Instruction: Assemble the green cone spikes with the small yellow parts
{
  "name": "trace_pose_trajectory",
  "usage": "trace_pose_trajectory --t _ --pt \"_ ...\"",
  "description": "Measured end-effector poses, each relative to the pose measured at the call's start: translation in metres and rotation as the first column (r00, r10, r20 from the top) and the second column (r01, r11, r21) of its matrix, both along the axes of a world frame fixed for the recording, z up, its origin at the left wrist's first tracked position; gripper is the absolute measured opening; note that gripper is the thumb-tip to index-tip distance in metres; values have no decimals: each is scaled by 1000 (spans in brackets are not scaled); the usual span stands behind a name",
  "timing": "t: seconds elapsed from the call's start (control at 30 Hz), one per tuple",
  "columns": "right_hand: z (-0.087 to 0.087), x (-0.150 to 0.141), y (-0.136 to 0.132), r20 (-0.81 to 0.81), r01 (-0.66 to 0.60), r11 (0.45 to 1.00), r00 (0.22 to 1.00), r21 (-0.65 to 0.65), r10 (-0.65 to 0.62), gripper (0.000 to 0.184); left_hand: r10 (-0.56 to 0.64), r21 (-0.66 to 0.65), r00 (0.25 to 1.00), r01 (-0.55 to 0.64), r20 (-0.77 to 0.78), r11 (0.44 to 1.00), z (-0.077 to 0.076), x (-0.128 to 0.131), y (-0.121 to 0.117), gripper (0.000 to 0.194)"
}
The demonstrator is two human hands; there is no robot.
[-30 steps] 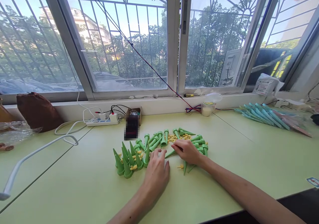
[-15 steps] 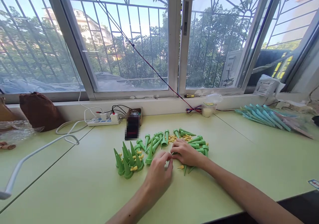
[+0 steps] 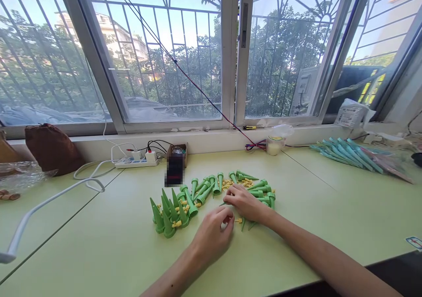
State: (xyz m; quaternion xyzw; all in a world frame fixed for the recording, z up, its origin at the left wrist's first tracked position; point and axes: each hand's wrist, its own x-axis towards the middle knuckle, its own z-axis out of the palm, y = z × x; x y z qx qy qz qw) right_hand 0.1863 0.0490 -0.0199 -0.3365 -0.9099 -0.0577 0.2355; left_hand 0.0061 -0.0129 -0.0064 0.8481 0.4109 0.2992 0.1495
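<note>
My right hand [image 3: 243, 202] is closed around a green plastic watering spike [image 3: 223, 203]; only its tip shows past the fingers. Just below and to the left, my left hand [image 3: 215, 230] has thumb and fingers curled together, and whatever is between them is hidden. Left of it stands a cluster of upright green spikes [image 3: 169, 226] with small yellow valve pieces [image 3: 177, 223] among them. One spike [image 3: 190, 203] leans at the cluster's right side. Behind my hands, more green spikes [image 3: 205, 192] lie in an arc around a pile of yellow pieces [image 3: 227, 184].
At the back are a power strip [image 3: 136, 162] with cables, a small box [image 3: 182, 152] and a jar [image 3: 274, 146]. Light-blue strips [image 3: 351, 154] lie at right, and a brown bag [image 3: 52, 147] at left. A white curved tube [image 3: 49, 202] crosses the left side of the table [image 3: 99, 240].
My left hand has moved slightly right and down. The spike that stood beside it now leans by the left cluster. A green tip now shows at my right fingers.
</note>
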Motion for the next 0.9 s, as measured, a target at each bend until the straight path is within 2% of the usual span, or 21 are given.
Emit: trace_pose_trajectory --t 0.17,0.27,0.43,0.57,0.7,0.9 --pt "0 -1 0 -98 -17 997 995 69 24 30 9 -1 1000 -9 0 1000 2 0 1 23" --pt "1 -2 -1 -201 -36 994 978 103 56 31 20 -21 1000 -20 13 1000 1 -1 3 23" --pt "5 -4 -6 -396 -79 986 908 149 133 21 126 -70 978 -115 167 991 -1 -2 6 14" --pt "4 -4 -9 -476 -88 980 864 177 164 13 175 -8 952 -178 252 984 -3 -4 10 20" --pt "0 -5 -11 -520 -51 980 841 194 147 12 138 1 960 -143 245 990 -6 -6 13 29" --pt "-1 -7 -14 -594 -12 986 796 168 111 33 103 -88 966 -84 236 993 -9 -6 12 32"
